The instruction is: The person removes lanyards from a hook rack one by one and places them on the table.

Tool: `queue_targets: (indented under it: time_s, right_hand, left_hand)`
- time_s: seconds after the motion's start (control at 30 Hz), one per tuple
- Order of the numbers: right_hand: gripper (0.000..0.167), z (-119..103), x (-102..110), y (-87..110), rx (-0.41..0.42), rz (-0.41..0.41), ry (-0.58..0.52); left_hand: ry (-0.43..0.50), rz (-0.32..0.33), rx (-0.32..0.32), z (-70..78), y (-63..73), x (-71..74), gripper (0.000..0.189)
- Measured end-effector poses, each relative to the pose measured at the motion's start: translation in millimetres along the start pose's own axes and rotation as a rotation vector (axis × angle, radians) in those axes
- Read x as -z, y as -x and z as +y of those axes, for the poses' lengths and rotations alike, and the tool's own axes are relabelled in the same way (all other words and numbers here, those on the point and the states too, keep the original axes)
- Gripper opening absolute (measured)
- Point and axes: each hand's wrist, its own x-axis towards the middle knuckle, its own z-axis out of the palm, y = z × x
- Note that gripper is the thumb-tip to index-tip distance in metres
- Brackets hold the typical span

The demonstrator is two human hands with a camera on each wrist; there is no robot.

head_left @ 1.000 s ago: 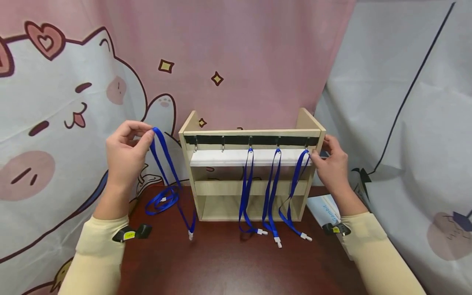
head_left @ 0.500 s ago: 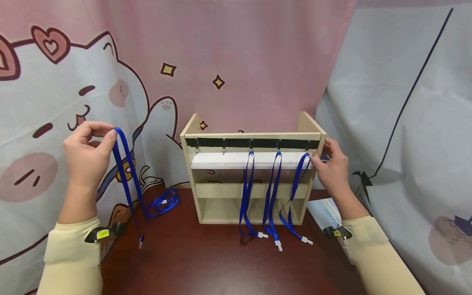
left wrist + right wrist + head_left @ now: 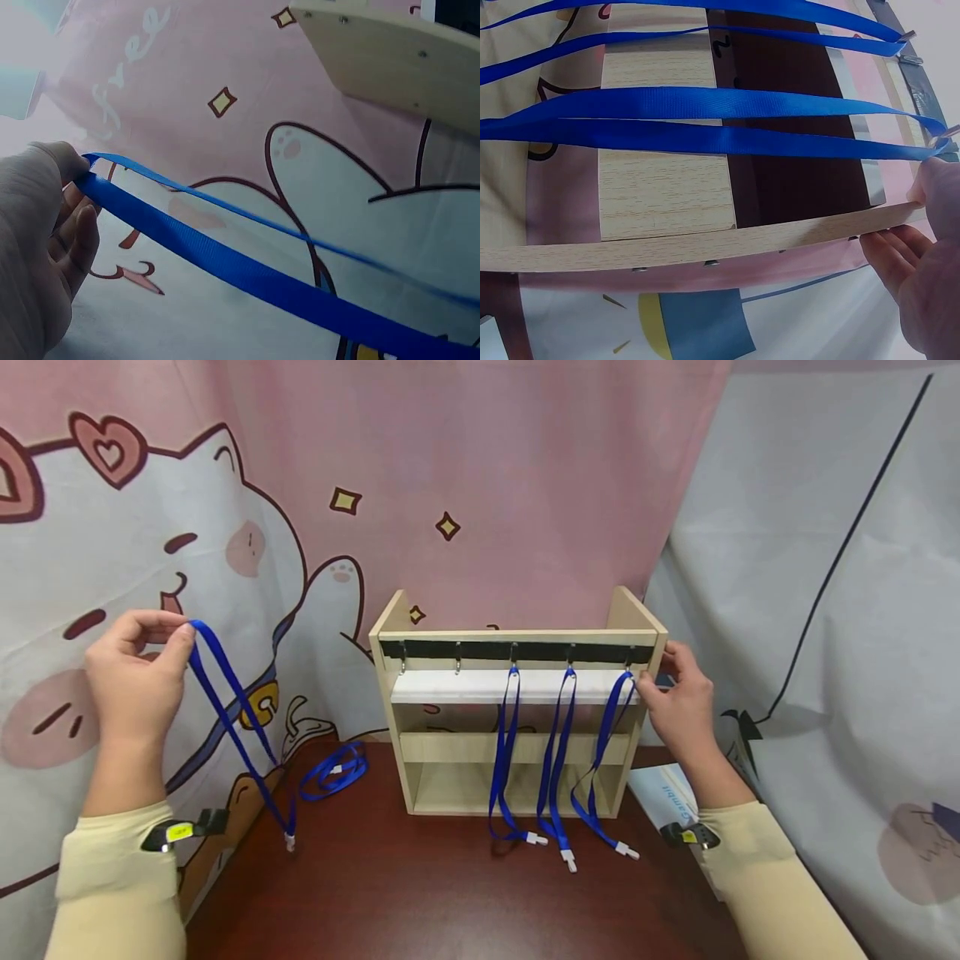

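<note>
Between thumb and fingertips, my left hand (image 3: 142,685) pinches the top of a blue lanyard (image 3: 228,718), whose loop slants down to a white clip near the table. In the left wrist view the strap (image 3: 225,262) stretches away from the fingers. My right hand (image 3: 682,693) grips the right side panel of a small wooden rack (image 3: 513,747), thumb in front and fingers behind. Three blue lanyards (image 3: 504,752) hang from the rack's middle and right hooks, their white clips lying on the table. The two left hooks (image 3: 458,658) carry nothing.
Another blue lanyard (image 3: 333,772) lies coiled on the dark red table (image 3: 420,893), left of the rack. A white and blue box marked "Gambit" (image 3: 663,789) lies to the right. Printed cloth (image 3: 525,485) hangs behind and at the sides.
My left hand has moved left, drawing its lanyard away from the coiled one and the rack. The right hand keeps its grip on the rack's side; the hanging lanyards stay put.
</note>
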Motion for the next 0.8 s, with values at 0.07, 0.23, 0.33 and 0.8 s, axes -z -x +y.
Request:
queue_targets:
  time_s: [0.07, 0.23, 0.33, 0.8]
  right_hand:
    - [0.046, 0, 0, 0.4, -0.002, -0.003, -0.002]
    - [0.046, 0, -1, 0.7, -0.006, -0.002, -0.008]
    - [0.046, 1, -1, 0.5, -0.003, -0.001, -0.012]
    - [0.046, 1, -2, -0.1, -0.003, 0.011, 0.003]
  left_hand:
    - [-0.015, 0.001, 0.004, 0.6, -0.8, 2.3, 0.024]
    - [-0.052, -0.012, 0.005, -8.5, -6.5, 4.7, 0.022]
    - [-0.076, -0.023, -0.013, -21.9, -10.4, 5.0, 0.022]
    - [-0.148, -0.12, -0.034, -54.1, 9.8, -0.6, 0.021]
